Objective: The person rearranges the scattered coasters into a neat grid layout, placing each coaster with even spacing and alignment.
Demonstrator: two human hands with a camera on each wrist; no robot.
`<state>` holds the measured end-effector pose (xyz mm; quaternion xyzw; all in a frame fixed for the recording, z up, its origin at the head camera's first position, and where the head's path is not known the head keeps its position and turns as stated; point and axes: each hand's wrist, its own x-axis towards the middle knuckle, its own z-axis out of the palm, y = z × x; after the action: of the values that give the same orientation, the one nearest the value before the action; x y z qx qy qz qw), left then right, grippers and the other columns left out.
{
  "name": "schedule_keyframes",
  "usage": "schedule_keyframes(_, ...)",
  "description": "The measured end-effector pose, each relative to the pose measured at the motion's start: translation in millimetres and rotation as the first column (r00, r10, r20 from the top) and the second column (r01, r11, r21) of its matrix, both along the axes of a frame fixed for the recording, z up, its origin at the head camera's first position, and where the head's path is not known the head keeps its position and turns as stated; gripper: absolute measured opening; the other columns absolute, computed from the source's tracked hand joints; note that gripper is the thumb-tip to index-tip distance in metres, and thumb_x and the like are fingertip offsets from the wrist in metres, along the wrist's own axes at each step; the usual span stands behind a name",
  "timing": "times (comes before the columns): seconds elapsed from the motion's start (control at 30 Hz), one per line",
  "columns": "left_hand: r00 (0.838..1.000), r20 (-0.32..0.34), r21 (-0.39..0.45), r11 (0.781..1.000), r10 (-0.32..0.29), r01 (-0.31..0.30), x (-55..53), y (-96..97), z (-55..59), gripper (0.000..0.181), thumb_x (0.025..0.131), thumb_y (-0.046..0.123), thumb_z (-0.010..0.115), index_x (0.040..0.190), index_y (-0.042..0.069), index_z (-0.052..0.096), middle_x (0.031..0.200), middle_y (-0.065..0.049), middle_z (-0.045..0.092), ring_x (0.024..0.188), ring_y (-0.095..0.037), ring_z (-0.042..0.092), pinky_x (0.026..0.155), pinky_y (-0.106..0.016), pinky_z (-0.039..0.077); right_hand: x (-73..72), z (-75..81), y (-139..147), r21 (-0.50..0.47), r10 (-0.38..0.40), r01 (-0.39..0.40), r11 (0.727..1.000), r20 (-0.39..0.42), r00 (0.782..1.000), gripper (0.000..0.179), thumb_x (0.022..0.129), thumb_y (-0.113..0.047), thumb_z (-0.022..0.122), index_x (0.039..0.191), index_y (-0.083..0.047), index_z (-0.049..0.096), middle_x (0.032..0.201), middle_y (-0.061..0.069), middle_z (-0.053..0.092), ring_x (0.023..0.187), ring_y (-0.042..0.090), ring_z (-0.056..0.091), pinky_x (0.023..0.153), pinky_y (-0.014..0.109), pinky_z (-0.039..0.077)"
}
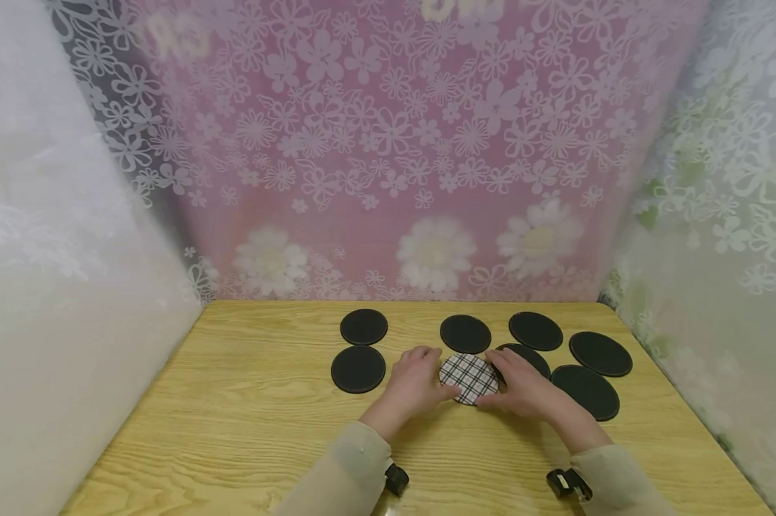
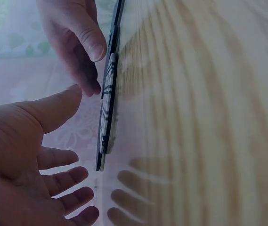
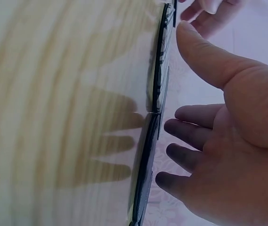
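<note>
A round plaid coaster (image 1: pixel 468 379), white with dark crossing lines, lies flat on the wooden table. On its left side is my left hand (image 1: pixel 416 383), fingers spread and slightly bent, the thumb near the coaster's front edge. My right hand (image 1: pixel 519 383) mirrors it on the right, partly hiding a black round coaster (image 1: pixel 534 355) behind it. Both wrist views show the hands raised over the tabletop with gaps between the fingers and the plaid coaster (image 2: pixel 107 103). Neither hand grips anything.
Two black coasters (image 1: pixel 358 369) form a column on the left. Another black coaster (image 1: pixel 466 334) lies behind the plaid one, and several more, such as one black coaster (image 1: pixel 585 392), spread to the right. A pink floral curtain (image 1: pixel 388 179) backs the table (image 1: pixel 233 416).
</note>
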<state>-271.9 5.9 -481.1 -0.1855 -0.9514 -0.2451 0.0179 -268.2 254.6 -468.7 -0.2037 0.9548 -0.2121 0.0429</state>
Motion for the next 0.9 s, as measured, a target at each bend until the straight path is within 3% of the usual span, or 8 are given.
schedule_keyframes(0.2, 0.999, 0.033, -0.008, 1.000, 0.021, -0.021, 3.4, 4.8, -3.1, 0.079, 0.094, 0.051, 0.088, 0.155, 0.008, 0.062, 0.151, -0.012, 0.061, 0.138, -0.034, 0.054, 0.114, -0.055, 0.045, 2.5, -1.4, 1.8, -0.022, -0.001, 0.002, 1.000, 0.043, 0.999, 0.097, 0.089, -0.045, 0.094, 0.158, 0.009, 0.050, 0.159, 0.037, 0.045, 0.148, 0.059, 0.042, 0.114, 0.073, 0.040)
schedule_keyframes(0.6, 0.998, 0.054, -0.054, 0.998, 0.030, -0.027, 1.5, 7.9, -3.4, 0.077, 0.091, 0.054, 0.090, 0.150, 0.010, 0.066, 0.140, -0.012, 0.060, 0.128, -0.030, 0.051, 0.109, -0.051, 0.045, 1.9, -0.4, 0.4, 0.008, -0.013, 0.013, 1.000, -0.002, 1.000, 0.089, 0.085, -0.042, 0.098, 0.147, 0.010, 0.061, 0.153, 0.032, 0.052, 0.144, 0.056, 0.047, 0.114, 0.070, 0.043)
schedule_keyframes(0.9, 0.999, 0.028, -0.050, 0.998, 0.031, -0.030, 3.5, 10.5, -4.8, 0.074, 0.087, 0.052, 0.094, 0.142, 0.007, 0.071, 0.129, -0.011, 0.060, 0.120, -0.030, 0.050, 0.103, -0.050, 0.045, -1.7, -4.6, -0.3, 0.010, -0.025, 0.025, 1.000, -0.020, 0.999, 0.082, 0.082, -0.035, 0.100, 0.140, 0.011, 0.066, 0.148, 0.031, 0.055, 0.140, 0.055, 0.049, 0.112, 0.068, 0.045)
